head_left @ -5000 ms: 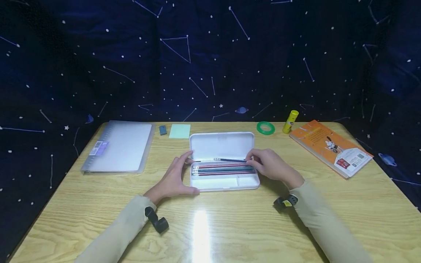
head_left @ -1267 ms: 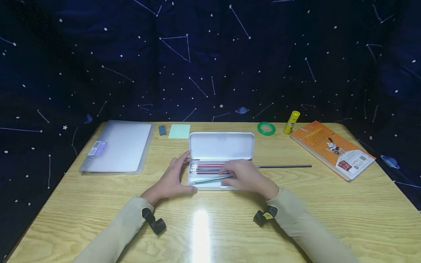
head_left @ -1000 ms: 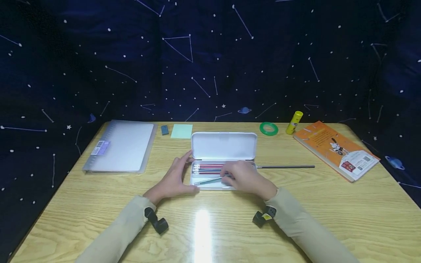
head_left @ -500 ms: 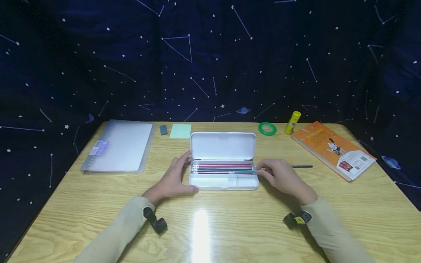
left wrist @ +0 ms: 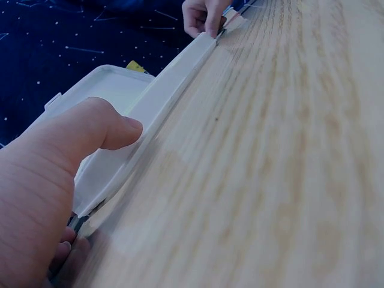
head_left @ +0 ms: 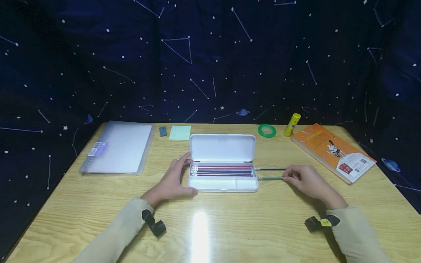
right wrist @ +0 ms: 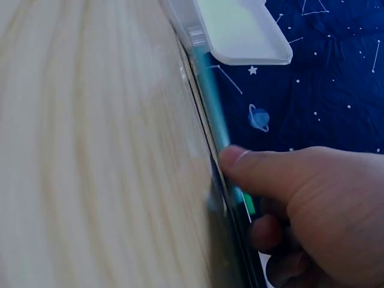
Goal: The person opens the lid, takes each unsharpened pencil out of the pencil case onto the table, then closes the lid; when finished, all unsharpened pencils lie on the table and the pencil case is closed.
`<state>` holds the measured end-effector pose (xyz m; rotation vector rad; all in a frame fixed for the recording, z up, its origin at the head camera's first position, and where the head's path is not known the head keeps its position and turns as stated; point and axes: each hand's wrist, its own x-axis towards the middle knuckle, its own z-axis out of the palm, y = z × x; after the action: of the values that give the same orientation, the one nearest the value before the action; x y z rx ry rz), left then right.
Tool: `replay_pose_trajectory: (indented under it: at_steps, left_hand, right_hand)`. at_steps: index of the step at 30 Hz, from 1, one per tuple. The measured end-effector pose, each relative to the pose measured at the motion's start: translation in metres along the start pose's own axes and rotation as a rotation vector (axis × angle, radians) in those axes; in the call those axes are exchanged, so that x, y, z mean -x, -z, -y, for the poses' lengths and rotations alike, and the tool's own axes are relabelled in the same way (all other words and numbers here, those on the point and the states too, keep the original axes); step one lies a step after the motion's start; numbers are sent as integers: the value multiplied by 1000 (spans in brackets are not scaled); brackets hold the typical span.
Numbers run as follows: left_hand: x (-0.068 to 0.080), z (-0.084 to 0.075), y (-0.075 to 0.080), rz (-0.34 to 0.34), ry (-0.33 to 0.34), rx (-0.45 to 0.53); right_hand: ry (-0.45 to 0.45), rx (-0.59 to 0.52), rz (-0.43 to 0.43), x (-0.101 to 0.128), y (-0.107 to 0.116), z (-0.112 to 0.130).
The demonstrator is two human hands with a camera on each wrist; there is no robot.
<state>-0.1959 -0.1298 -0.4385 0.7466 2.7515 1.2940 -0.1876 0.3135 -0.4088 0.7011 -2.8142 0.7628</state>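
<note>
"Folder (head_left: 118, 148) first, at our far left; then the eraser (head_left: 162, 131) and the notes (head_left: 179, 132) along the table's (head_left: 230, 226) back. What follows?"

"Our left hand (head_left: 171, 179): thumb bent against the near wall of the case (head_left: 223, 185), fingers behind, so we hold its left end between them. The case sits open mid-table, lid raised, with a row of pencils (head_left: 222, 171) in its rear compartment."

"And right of that?"

"The tape (head_left: 260, 130) lies at the back, near the glue (head_left: 292, 125). Closer to us, two pencils are outside the case: the dark pencil (head_left: 271, 169) and, in front, the green pencil (head_left: 271, 178), its left end just beside the case's right wall."

"Does our right hand (head_left: 306, 180) grip both?"

"We see thumb and forefinger pinching the green pencil, forearm slanting in from the lower right. That hand blocks the dark pencil's right end, so we cannot tell whether they touch. The book (head_left: 332, 151) lies beyond, far right."
</note>
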Motion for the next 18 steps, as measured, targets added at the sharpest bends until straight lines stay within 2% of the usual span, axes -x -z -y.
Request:
replay_pose_trajectory:
  at_steps: [5,15,18]
  left_hand:
    - [0,-1,-1,-11,-2,16]
    - [1,-1,-1,-14,-15,20]
    - [1,0,-1,-14,-2,22]
  right_hand:
    - [-19,-18,-6,-4,-4,-5]
    - [-120,94,5,-23,-3,-12]
    - [-140,89,19,-27,-2,-16]
